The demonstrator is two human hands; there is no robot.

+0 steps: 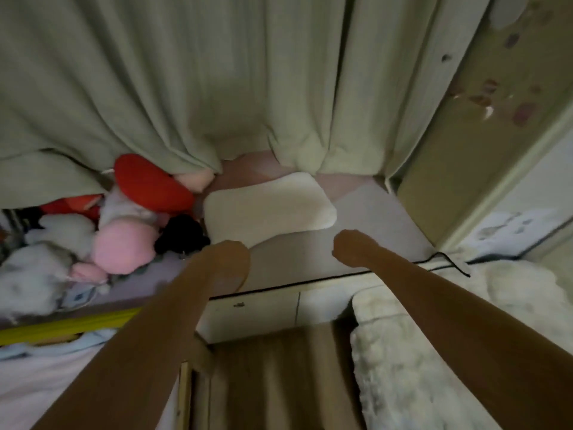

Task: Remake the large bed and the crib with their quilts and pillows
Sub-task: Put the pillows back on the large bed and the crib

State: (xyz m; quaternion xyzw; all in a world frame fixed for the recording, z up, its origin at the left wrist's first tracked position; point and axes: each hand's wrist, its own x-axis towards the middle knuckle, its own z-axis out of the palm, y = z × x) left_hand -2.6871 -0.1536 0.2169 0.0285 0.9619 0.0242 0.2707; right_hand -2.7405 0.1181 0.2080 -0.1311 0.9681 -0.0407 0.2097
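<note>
A cream pillow (269,209) lies flat on the crib mattress (378,221), which has a pale pink and grey sheet. Both my forearms reach out over the crib's near rail (263,315). My left hand (231,262) hangs just short of the pillow's near left corner, fingers drooping down and holding nothing. My right hand (348,246) hovers beside the pillow's near right corner, fingers loosely curled and empty. Neither hand touches the pillow. A fluffy white quilt (434,352) is bunched at the right, partly over the rail.
Plush toys (124,243), red, pink and white, are piled at the left end of the crib. Pale green curtains (186,88) hang behind. A black cable (449,262) runs along the crib's right edge. A pink sheet (46,383) shows at the lower left, under a yellow strip (62,327).
</note>
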